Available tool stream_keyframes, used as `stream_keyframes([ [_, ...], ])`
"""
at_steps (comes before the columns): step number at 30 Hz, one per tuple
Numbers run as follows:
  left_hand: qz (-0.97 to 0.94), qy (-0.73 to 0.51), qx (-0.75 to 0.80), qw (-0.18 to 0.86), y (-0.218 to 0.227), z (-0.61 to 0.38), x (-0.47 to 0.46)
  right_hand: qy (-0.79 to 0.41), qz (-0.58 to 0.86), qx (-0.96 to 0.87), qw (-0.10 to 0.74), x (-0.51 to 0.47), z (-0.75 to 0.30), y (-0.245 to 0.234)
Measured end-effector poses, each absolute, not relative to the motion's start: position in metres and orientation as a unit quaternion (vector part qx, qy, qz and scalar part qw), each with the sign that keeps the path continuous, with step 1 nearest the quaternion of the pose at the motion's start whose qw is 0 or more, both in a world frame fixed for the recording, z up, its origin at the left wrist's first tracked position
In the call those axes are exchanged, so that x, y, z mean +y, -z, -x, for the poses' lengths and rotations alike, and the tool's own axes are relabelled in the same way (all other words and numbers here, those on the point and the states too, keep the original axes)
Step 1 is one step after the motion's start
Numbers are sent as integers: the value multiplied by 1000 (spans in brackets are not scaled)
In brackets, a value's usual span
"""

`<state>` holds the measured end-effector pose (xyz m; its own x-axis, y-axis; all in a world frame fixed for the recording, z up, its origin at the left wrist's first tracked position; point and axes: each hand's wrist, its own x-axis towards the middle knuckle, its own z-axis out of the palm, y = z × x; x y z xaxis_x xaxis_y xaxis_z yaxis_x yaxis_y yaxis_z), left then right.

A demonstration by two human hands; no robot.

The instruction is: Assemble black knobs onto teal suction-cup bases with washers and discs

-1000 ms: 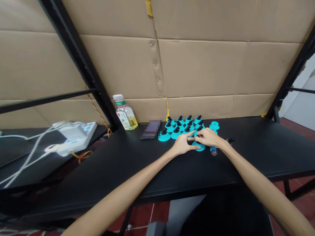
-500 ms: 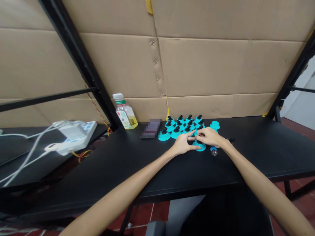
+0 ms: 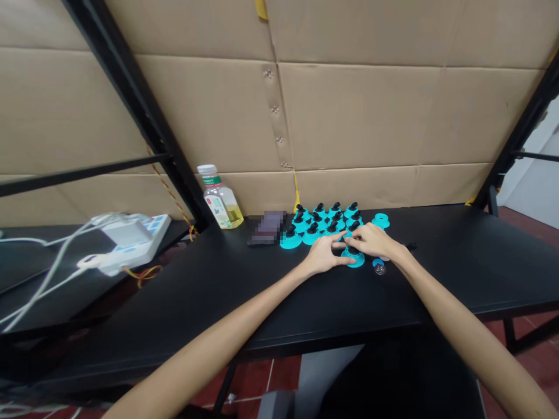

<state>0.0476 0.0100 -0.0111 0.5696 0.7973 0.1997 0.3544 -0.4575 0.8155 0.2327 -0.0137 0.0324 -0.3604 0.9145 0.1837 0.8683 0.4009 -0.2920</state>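
A turquoise suction-cup base (image 3: 354, 262) with a black part on top stands on the black table. My left hand (image 3: 322, 255) grips it from the left, thumb at its near rim and fingers behind it. From the right, my right hand (image 3: 374, 241) bends over the top with its fingertips closed on the black part, which they partly hide. Just behind my hands are rows of similar turquoise bases (image 3: 311, 236) with black angled tops. Right of the held base lie a small clear disc (image 3: 380, 269) and a blue piece (image 3: 377, 263).
A turquoise ring-shaped piece (image 3: 381, 220) lies behind my right hand, and a small black piece (image 3: 411, 247) to its right. Leftward are a phone (image 3: 267, 227), a bottle of yellow liquid (image 3: 222, 201) and a white power strip (image 3: 151, 244). Cardboard (image 3: 371, 116) walls the back.
The view has shifted very slightly. Both hands stay at the same suction-cup base; the right fingers have moved only a little over its top.
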Motion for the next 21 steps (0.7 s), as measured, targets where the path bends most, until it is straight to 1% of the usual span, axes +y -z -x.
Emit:
stream_keyframes([
  [9,-811,-311,322,377,15,-46,12,-86,534,-824,170,-17,-233,-31],
  [16,-789,-315,275,450,15,-48,12,-95,529,-824,181,-15,-233,-29],
  [21,-784,-309,279,460,10,-49,10,-102,518,-823,208,-17,-234,-31],
])
